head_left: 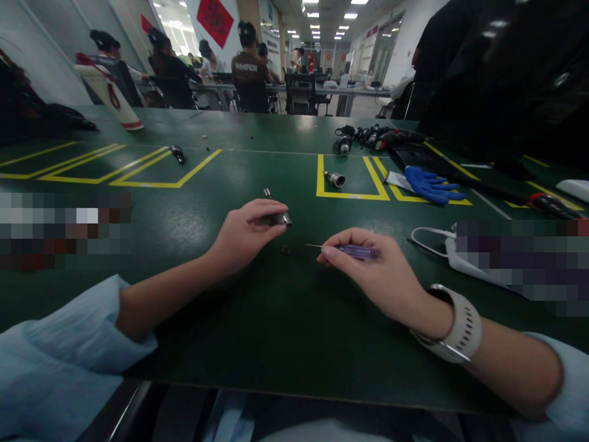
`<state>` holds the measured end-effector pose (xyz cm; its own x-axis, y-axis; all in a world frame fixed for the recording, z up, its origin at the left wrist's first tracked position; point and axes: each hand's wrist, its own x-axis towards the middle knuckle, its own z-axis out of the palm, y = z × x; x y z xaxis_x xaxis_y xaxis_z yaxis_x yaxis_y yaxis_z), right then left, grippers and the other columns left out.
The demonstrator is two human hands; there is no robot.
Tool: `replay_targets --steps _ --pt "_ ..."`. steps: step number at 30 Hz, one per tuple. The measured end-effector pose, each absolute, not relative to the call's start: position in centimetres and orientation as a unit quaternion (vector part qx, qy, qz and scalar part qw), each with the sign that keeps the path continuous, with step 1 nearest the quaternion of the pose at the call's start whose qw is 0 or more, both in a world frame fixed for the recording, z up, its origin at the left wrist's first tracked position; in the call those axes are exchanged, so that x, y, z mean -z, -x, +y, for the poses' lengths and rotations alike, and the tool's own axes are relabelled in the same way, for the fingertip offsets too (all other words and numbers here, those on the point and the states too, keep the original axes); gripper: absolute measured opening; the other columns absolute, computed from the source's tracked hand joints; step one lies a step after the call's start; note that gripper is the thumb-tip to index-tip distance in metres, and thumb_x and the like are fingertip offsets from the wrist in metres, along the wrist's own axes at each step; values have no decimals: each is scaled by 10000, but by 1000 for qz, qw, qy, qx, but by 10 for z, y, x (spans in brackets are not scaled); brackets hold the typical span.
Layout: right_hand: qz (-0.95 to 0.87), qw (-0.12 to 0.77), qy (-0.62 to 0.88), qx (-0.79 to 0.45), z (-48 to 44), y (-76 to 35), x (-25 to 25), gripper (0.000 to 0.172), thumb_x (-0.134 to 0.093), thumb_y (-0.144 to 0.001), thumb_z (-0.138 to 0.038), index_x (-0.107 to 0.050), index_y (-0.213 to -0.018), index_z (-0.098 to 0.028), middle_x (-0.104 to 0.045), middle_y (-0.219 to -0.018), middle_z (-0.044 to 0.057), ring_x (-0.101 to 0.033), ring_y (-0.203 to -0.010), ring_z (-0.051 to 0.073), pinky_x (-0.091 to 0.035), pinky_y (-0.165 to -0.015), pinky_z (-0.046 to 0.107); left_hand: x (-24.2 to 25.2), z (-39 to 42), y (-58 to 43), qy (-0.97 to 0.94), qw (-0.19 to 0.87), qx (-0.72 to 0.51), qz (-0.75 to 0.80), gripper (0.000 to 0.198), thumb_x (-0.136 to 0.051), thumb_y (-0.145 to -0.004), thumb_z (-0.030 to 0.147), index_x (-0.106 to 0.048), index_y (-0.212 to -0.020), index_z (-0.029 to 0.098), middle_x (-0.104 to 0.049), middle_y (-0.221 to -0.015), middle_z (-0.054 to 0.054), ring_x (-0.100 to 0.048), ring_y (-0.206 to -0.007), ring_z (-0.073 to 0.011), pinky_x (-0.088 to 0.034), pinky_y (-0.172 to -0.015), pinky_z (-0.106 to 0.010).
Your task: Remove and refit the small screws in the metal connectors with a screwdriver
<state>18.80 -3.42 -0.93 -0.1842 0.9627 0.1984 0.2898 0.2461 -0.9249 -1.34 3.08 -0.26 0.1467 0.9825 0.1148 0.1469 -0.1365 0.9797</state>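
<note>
My left hand is closed round a silvery metal piece with a thin shank that sticks up past the fingers; much of it is hidden by them. In my right hand lies a small screwdriver with a see-through purple handle, its thin shaft pointing left toward the other hand. The shaft's tip is apart from the metal piece. Between the hands, a few tiny dark ring-like parts rest on the green table.
A shanked metal cup-shaped part stands inside a yellow taped frame. Another dark metal part is at the left. Further right lie a blue glove, cabled tools and a white-edged item. A white cup-like container stands far left.
</note>
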Motion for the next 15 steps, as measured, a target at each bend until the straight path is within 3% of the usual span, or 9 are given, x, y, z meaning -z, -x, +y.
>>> replay_targets --steps 5,9,15 --pt "-608 475 461 -439 -12 -176 10 278 -570 -847 -433 -577 -772 -166 -644 -651 -10 -623 -631 119 -507 -609 262 -8 33 18 -441 566 -502 484 139 -607 -760 37 -684 -867 83 -698 -848 -87 -666 -793 -163 -560 -772 -289" --pt "-646 459 491 -361 0 -164 9 290 -532 -875 -389 -520 -676 -178 -559 -525 -44 -537 -497 90 -429 -501 224 -9 34 22 -418 590 -488 488 138 -578 -775 11 -679 -852 64 -694 -874 -102 -668 -763 -158 -570 -728 -267" --pt "-687 436 472 -340 3 -159 10 270 -506 -885 -352 -512 -676 -181 -547 -529 -45 -519 -489 84 -416 -502 221 -9 32 23 -420 602 -471 488 131 -600 -767 22 -693 -835 85 -703 -876 -93 -676 -778 -169 -577 -728 -276"
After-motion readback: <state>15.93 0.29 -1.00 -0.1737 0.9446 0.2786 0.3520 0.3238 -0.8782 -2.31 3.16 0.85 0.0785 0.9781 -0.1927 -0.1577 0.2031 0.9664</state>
